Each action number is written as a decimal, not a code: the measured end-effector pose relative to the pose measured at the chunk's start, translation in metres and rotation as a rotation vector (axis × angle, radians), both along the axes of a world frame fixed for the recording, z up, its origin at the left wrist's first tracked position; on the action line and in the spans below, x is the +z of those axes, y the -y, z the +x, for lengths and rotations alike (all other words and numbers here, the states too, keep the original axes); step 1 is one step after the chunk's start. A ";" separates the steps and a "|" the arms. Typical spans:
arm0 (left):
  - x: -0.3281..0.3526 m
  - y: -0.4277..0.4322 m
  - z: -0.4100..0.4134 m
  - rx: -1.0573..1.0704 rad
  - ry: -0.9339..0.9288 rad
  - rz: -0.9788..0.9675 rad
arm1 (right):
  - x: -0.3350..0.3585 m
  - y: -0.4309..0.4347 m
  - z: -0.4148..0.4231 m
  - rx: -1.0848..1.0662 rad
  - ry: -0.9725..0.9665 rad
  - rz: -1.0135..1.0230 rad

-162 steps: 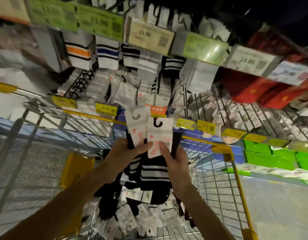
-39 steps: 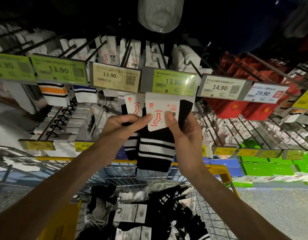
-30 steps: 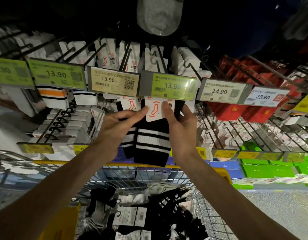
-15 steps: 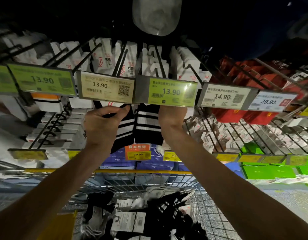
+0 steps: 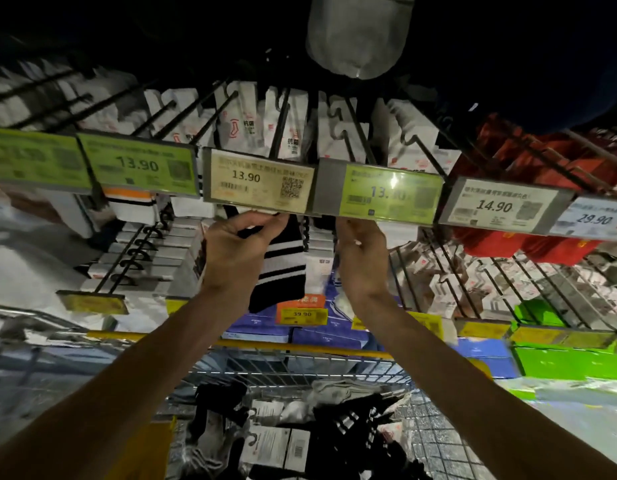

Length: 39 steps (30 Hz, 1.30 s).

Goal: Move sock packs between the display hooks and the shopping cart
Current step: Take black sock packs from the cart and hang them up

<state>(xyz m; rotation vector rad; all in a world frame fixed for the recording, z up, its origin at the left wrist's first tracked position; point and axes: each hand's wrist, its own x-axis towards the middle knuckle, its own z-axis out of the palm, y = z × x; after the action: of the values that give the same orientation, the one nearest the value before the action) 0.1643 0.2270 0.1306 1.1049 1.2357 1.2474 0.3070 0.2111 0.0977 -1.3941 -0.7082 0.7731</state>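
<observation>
A: Where is the black sock pack with white stripes (image 5: 280, 268)?

B: Up at the rack, its top edge just under the cream 13.90 price label (image 5: 258, 181). The rest hangs free below, well above the cart. I'd say it is not on a hook yet, but the label hides its hanger, so I cannot be sure.

A: And the fingers?

B: The left hand (image 5: 236, 252) has its fingers (image 5: 262, 221) and thumb curled in, pinching the top of the pack. The striped body drops down just beside the palm, on the thumb side. The right hand (image 5: 360, 259) is raised next to it, its fingers (image 5: 352, 230) bent up against the lower edge of the green price label (image 5: 390, 192). I cannot tell whether they hold anything; the tips are hidden there.

A: How far along does that put things?

B: Partway, in my judgement. The black metal display hooks (image 5: 282, 123) above already carry rows of white-carded packs. Below, the wire shopping cart with the yellow rim (image 5: 300, 345) has a loose heap of dark and grey sock packs (image 5: 300, 431) in it, so plenty is left to move.
</observation>
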 end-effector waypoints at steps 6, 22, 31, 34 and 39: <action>-0.014 0.015 -0.003 -0.287 -0.088 0.005 | 0.022 0.048 -0.009 0.344 -0.083 -0.140; 0.001 0.050 0.028 -0.489 0.134 -0.029 | 0.016 0.099 0.017 0.339 -0.067 0.071; 0.008 0.059 0.024 -0.447 0.128 -0.026 | 0.012 0.108 0.008 0.375 -0.029 0.093; 0.012 0.059 0.020 -0.388 0.132 -0.009 | 0.014 0.109 0.004 0.396 -0.027 0.109; 0.014 0.060 0.017 -0.353 0.123 -0.051 | 0.015 0.110 -0.002 0.432 -0.019 0.093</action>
<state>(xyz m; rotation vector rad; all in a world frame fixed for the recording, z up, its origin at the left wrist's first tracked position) 0.1809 0.1669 0.1447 1.1337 0.9267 0.9931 0.3047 0.1008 0.1122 -1.1600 -1.0355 1.0735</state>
